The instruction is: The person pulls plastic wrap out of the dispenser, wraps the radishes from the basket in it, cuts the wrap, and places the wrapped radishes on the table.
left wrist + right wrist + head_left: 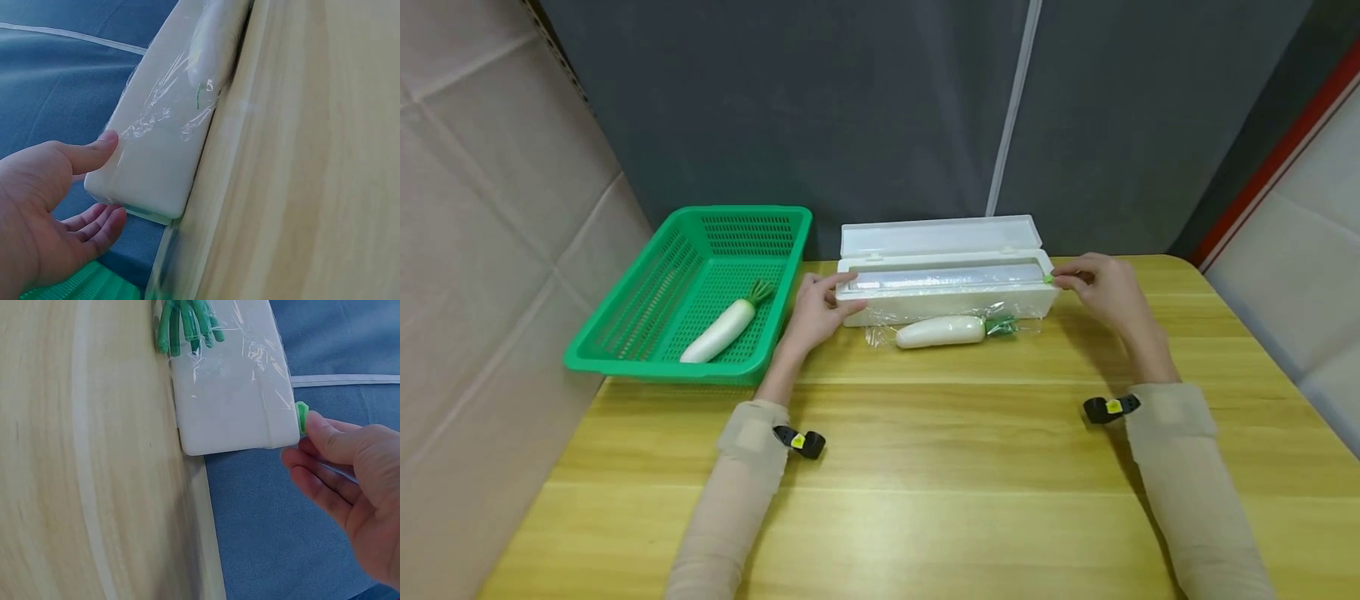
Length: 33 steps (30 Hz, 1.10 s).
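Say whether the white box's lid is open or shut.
Open: in the head view, the lid stands raised at the back of the white box, and the roll inside shows.

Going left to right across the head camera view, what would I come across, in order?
Green basket, left hand, film-wrapped white radish, small green tab, right hand.

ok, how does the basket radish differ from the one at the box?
The basket radish is bare; the box radish has clear film over it. The basket radish lies slantwise in the basket, leaves pointing back and right; the box radish lies along the front of the box, leaves pointing right. Both are white with green leaves.
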Motion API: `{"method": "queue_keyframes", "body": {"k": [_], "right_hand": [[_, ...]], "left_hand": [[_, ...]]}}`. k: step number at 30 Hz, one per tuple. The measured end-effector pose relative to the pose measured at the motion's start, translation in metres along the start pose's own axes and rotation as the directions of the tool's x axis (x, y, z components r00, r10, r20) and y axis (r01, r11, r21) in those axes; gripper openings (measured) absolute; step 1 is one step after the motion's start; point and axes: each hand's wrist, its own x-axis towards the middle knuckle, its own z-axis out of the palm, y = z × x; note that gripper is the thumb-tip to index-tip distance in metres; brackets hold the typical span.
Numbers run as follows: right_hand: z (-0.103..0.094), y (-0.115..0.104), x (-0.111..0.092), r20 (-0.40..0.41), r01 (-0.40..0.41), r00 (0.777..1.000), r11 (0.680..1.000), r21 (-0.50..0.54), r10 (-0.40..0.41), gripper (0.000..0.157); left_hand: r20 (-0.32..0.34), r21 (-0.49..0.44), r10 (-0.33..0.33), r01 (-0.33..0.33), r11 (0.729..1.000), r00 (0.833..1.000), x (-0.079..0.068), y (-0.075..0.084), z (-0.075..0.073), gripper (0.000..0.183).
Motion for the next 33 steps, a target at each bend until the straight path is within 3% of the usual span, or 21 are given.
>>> {"method": "queue_keyframes", "body": {"k": [7, 18, 33], "right_hand": [[-0.004, -0.003, -0.001, 0.051, -0.061, 0.997, 0.998, 0.029, 0.060, 0.025], [0.006, -0.013, 0.004, -0.060, 0.079, 0.995, 0.997, 0.003, -0.079, 0.011], [0.022, -0.019, 0.005, -0.013, 0.115, 0.993, 0.993, 0.025, -0.115, 0.004]], "left_hand": [[-0.013, -0.047, -0.023, 0.022, 0.999, 1.000, 0.000, 0.004, -0.002, 0.048], [-0.063, -0.081, -0.029, 0.023, 0.996, 0.998, -0.001, 0.011, -0.001, 0.025], [-0.095, -0.073, -0.033, 0.026, 0.997, 0.995, -0.001, 0.013, 0.004, 0.016]]}}
